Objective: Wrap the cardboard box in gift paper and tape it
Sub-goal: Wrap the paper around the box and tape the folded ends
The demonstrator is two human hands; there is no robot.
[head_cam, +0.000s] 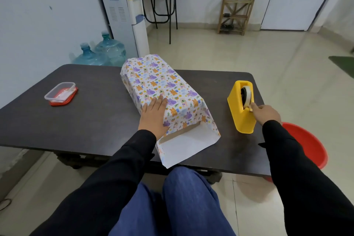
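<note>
Table (95, 120): dark top, spans the view.

Container (61, 94): clear tub on a red lid, at 9 o'clock from the box, well apart from it.

Box (180, 133): centre of the table, long axis running 11 to 5 o'clock. Paper (161, 86) covers its top and sides. At the near end the paper overhangs as an open sleeve, white inner face up, with a strip of brown cardboard showing.

Left hand (155, 115): flat on the paper at the box's near-left top edge, fingers straight and together, pressing down.

Dispenser (239, 113): yellow, upright, at 3 o'clock from the box, apart from it. Tape (247, 95) roll sits in its top.

Right hand (265, 114): at the dispenser's near end, fingers curled, thumb and forefinger pinching the tape end at the cutter.

Basin (306, 143): red, on the floor at 4 o'clock, partly under the table edge.
</note>
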